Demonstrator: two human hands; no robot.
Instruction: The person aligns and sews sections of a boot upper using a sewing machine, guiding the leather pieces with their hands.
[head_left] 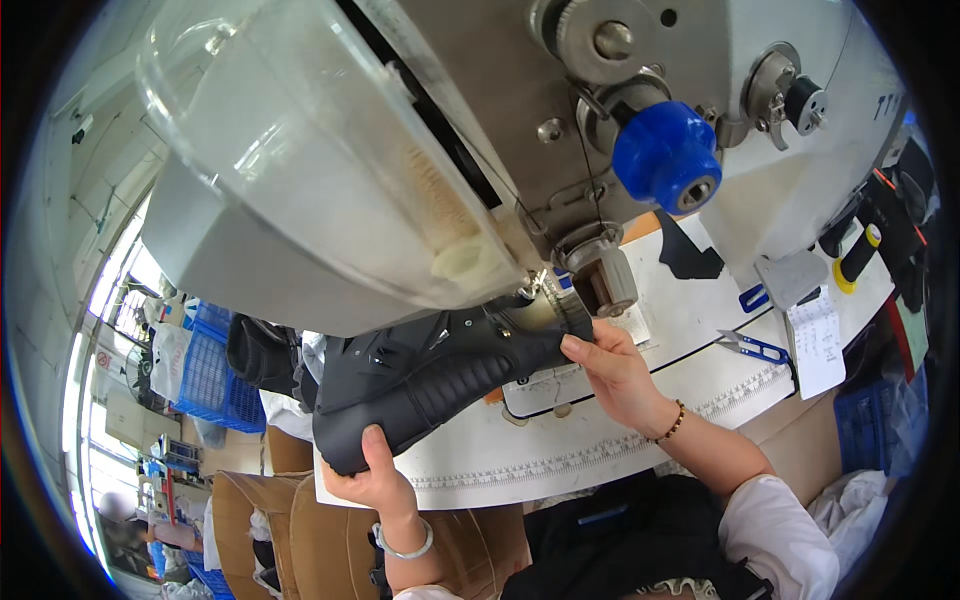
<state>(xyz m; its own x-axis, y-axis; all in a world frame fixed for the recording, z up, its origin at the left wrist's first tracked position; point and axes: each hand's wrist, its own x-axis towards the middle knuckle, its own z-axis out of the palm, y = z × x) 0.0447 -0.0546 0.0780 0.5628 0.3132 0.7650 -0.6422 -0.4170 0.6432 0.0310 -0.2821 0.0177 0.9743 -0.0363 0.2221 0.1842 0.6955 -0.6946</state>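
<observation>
A black boot upper (430,385) with ribbed panels lies tilted under the sewing machine (470,70), its right end up at the needle area. My left hand (375,482) grips its lower left end, thumb on top and fingers underneath. At the right end, just below the machine's metal parts, my right hand (622,382) holds the edge between thumb and fingers. A clear plastic guard (300,170) hangs in front of the machine and hides part of the upper's far side. The needle point itself is hard to make out.
On the white table (560,465), with a ruler strip along its edge, lie blue-handled thread snips (757,347), a black cut piece (690,252), a paper sheet (817,345) and a black-and-yellow thread spool (856,260). Blue crates (215,375) and cardboard boxes (305,540) stand left.
</observation>
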